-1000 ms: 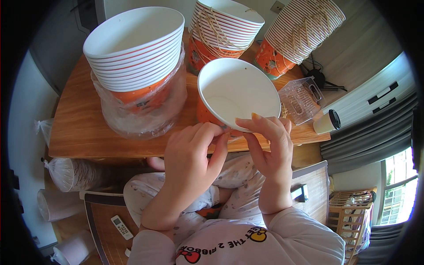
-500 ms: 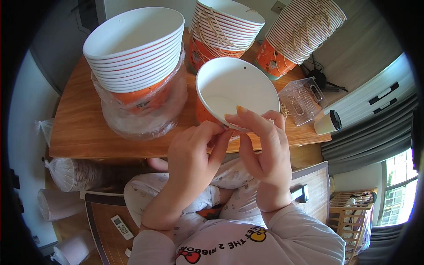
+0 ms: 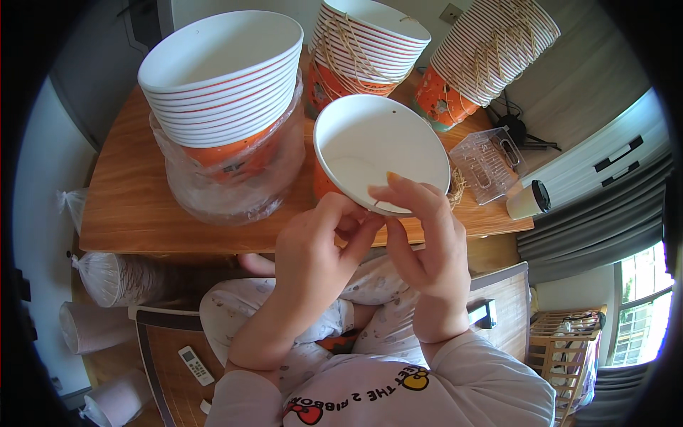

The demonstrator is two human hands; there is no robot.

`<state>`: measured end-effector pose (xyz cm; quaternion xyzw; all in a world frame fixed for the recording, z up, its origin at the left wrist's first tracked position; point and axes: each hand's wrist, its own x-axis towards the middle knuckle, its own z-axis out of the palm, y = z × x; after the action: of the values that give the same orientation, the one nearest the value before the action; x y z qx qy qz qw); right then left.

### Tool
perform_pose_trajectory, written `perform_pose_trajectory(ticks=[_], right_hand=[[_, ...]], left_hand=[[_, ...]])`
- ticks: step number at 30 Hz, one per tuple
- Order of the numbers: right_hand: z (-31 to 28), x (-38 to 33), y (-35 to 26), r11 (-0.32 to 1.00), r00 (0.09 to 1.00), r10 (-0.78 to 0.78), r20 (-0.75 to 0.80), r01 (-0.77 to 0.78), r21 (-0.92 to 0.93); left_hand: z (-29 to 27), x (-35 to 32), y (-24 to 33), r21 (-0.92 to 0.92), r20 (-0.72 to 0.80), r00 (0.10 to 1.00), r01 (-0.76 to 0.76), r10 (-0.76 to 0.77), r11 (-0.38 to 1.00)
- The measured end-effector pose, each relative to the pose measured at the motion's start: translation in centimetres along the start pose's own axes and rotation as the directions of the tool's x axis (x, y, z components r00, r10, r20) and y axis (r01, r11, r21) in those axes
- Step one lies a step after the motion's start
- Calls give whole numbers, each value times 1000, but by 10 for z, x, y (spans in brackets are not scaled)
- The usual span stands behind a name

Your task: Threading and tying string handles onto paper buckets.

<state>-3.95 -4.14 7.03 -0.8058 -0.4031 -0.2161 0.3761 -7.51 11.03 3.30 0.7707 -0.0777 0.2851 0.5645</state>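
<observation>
A white paper bucket (image 3: 384, 146) with an orange outside stands tilted toward me at the table's near edge. My left hand (image 3: 316, 245) pinches thumb and fingers together at the outside of its near rim; whatever lies between them is too small to make out. Across that same rim, my right hand (image 3: 430, 242) has its fingers bent over into the bucket and its thumb outside, close to the left fingertips. One small dark hole shows in the bucket's far wall. Beside the right fingers lies a bunch of brown twine (image 3: 457, 186).
A tall bucket stack (image 3: 228, 107) in crumpled clear plastic stands left. Behind are two twine-draped stacks, one in the middle (image 3: 366, 50) and one right (image 3: 491, 57). A clear plastic basket (image 3: 487, 164) and a black-lidded cup (image 3: 528, 199) sit at the table's (image 3: 128, 206) right.
The bucket's near rim has shifted slightly, and both hands stay at it. My left fingertips have moved a little right, closer to the right thumb.
</observation>
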Motion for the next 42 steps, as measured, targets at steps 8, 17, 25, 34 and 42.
perform_pose_trajectory(ticks=[8,17,25,34,42], right_hand=[[1,-28,13,960,964,-226,-137,244,139],[28,-64,14,935,969,-237,-65,246,257],[41,-72,10,992,970,95,-222,-72,106],[36,-79,9,343,827,552,110,-345,874],[23,-72,-1,875,989,121,86,-147,462]], left_hand=[[-2,-5,-15,-434,188,974,199,-128,879],[-3,1,-26,-698,458,877,457,-147,550],[-2,0,-23,-663,474,872,443,-120,603],[-5,-1,-30,-661,404,904,393,-137,639],[0,-6,-35,-533,369,926,279,-77,799]])
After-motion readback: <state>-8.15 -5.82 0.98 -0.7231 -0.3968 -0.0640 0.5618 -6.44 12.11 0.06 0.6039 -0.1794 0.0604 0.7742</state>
